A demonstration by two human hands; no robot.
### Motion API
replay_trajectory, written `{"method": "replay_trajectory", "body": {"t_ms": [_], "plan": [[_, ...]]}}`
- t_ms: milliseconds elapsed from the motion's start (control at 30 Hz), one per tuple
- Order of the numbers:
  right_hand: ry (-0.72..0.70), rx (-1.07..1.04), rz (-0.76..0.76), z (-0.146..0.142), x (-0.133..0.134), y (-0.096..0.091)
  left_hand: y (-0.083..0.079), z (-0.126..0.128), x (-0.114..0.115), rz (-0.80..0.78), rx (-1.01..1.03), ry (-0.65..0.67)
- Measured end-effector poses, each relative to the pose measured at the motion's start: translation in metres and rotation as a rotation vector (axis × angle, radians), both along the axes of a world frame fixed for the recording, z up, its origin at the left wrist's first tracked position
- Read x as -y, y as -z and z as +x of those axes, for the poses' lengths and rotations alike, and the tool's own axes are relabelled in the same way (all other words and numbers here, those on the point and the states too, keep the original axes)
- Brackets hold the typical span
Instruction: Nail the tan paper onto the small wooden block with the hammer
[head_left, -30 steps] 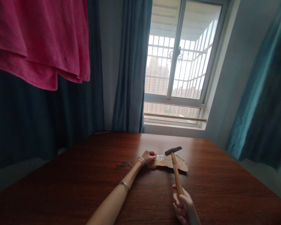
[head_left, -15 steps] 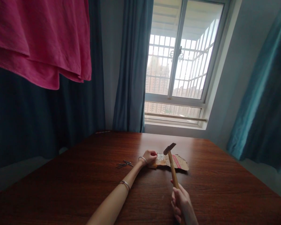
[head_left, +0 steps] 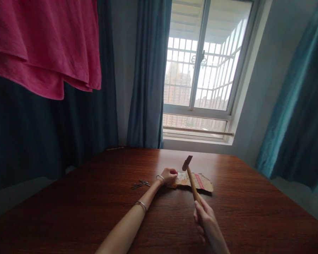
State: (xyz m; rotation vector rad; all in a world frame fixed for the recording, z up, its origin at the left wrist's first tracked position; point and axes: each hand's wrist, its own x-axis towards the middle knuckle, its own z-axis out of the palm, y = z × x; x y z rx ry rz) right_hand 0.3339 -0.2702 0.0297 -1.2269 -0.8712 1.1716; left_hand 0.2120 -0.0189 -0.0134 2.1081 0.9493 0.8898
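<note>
My left hand (head_left: 169,175) reaches across the wooden table (head_left: 95,211) and pinches something small, seemingly a nail, upright at the left end of a flat patterned cardboard piece (head_left: 198,182). My right hand (head_left: 207,222) grips the wooden handle of a small hammer (head_left: 190,175). Its dark metal head is raised above the cardboard, just right of my left fingers. Two bracelets ring my left forearm.
A few loose nails (head_left: 140,183) lie on the table left of my left wrist. A window (head_left: 201,70) with blue curtains (head_left: 148,77) stands behind the table. Pink cloth (head_left: 42,42) hangs at the upper left. Another curtain (head_left: 296,106) hangs on the right.
The hammer head has risen and swung left, nearer my left fingers. My right hand has moved up and forward. My left hand has stayed at the cardboard.
</note>
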Motion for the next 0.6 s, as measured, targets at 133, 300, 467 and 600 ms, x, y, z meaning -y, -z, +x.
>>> {"method": "replay_trajectory", "body": {"t_ms": [133, 300, 467, 600], "plan": [[-0.011, 0.010, 0.019, -0.001, 0.003, -0.012, -0.001, 0.000, 0.001, 0.006, -0.005, -0.014], [-0.050, -0.017, 0.026, -0.002, -0.001, -0.019, -0.004, -0.001, 0.004, -0.008, 0.002, -0.012], [-0.114, -0.026, 0.035, 0.001, -0.003, -0.022, -0.005, -0.001, 0.005, -0.027, 0.011, -0.011], [-0.122, -0.030, 0.038, 0.000, -0.004, -0.019, -0.001, -0.001, 0.003, -0.011, 0.021, -0.002]]}}
